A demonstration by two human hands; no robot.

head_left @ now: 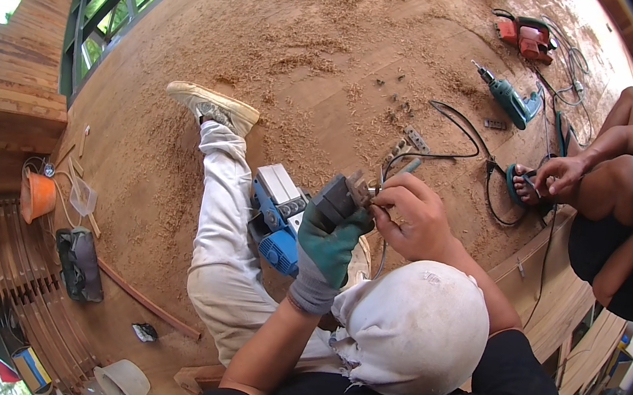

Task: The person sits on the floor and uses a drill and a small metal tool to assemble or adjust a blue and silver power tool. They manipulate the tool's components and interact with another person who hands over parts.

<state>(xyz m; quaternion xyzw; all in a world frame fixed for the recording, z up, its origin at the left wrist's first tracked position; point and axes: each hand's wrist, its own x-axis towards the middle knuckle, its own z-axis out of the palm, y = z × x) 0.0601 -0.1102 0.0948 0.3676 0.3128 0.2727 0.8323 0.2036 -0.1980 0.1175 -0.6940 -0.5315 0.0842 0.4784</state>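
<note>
In a green and grey work glove, my left hand (pixel 322 254) is wrapped round a dark grey, boxy tool part (pixel 334 202) with a worn brownish end. My bare right hand (pixel 414 214) pinches at that end; whatever sits between its fingertips is too small to make out. Just beyond the right fingers shows a short teal rod (pixel 408 166). Left of the gloved hand, between my legs, a blue electric planer (pixel 278 247) lies on its side with its pale metal sole showing.
Wood shavings cover the floor (pixel 334 64). A teal drill (pixel 513 99), a red power tool (pixel 528 37) and black cords (pixel 469 134) lie at the far right. Another person (pixel 615 173) crouches at right. An orange bucket (pixel 37 197) and a dark canister (pixel 79 264) stand left.
</note>
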